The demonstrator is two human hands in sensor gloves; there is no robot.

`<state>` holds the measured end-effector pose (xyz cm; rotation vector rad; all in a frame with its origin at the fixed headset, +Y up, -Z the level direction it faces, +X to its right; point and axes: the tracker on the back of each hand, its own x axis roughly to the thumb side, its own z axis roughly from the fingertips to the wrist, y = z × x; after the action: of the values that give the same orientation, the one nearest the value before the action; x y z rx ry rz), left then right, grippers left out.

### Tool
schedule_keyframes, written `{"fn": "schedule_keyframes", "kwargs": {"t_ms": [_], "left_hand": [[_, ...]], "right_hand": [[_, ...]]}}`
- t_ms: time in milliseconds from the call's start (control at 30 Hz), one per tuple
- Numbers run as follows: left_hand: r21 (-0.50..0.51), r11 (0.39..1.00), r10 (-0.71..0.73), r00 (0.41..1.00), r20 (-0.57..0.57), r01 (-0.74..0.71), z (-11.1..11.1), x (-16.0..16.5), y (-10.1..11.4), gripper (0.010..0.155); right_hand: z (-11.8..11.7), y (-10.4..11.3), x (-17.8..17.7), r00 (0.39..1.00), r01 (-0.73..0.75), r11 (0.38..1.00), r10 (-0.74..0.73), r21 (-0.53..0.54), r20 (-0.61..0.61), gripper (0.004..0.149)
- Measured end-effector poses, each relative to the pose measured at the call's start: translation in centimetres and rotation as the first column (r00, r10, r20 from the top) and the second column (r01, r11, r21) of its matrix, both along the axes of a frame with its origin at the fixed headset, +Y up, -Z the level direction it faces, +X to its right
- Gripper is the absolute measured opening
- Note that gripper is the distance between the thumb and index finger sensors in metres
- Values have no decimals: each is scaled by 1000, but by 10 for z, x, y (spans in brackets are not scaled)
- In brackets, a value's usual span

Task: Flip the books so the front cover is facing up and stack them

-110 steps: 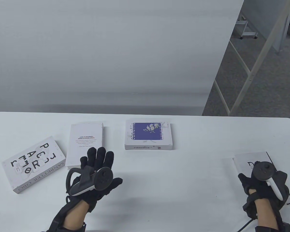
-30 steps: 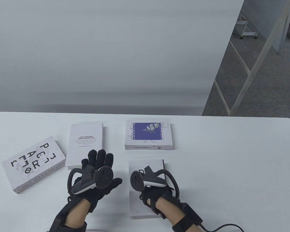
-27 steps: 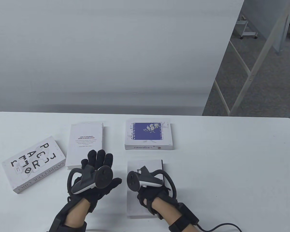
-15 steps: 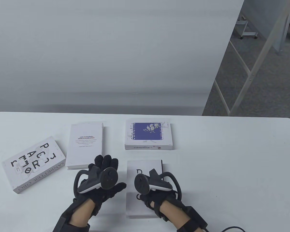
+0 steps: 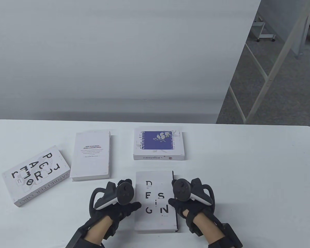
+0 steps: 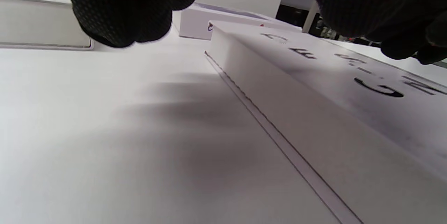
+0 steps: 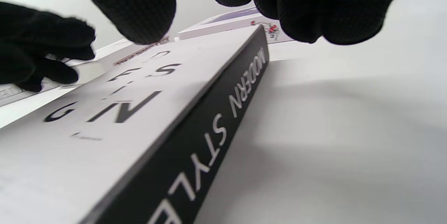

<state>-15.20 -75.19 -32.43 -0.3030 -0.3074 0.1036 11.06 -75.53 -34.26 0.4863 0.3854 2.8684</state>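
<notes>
The white book with black "DESIGN" letters (image 5: 156, 201) lies flat at the front centre, lettered cover up, black spine on its right (image 7: 216, 129). My left hand (image 5: 124, 206) is at the book's left edge, its thumb over that edge. My right hand (image 5: 182, 206) is at the spine side, its thumb at the right edge. In the wrist views the left fingers (image 6: 122, 7) and right fingers (image 7: 314, 4) hang spread above the book's sides (image 6: 331, 88) and grip nothing. The camellia book (image 5: 159, 143) lies just behind, purple cover up.
A white book with small print (image 5: 91, 155) lies left of the camellia book. A white book with scattered black letters (image 5: 36, 175) lies askew at the far left. The table's right half (image 5: 248, 180) is bare. A grey wall stands behind the table.
My right hand slid the DESIGN book from the far right to the front centre, then came off its cover to the spine side. My left hand moved right to the book's left edge.
</notes>
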Motion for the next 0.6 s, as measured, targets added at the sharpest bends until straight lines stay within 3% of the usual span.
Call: {"fn": "schedule_keyframes", "kwargs": {"t_ms": [200, 300, 600], "left_hand": [[-53, 995, 74, 991, -114, -81, -4, 0, -16, 82], [-83, 984, 148, 980, -132, -160, -5, -1, -19, 79], [-129, 948, 269, 950, -157, -290, -5, 1, -27, 75]], "right_hand": [[-6, -17, 9, 997, 61, 996, -58, -63, 47, 77], [-9, -23, 11, 995, 87, 990, -82, -110, 52, 76], [-12, -30, 5, 997, 70, 991, -66, -114, 39, 69]]}}
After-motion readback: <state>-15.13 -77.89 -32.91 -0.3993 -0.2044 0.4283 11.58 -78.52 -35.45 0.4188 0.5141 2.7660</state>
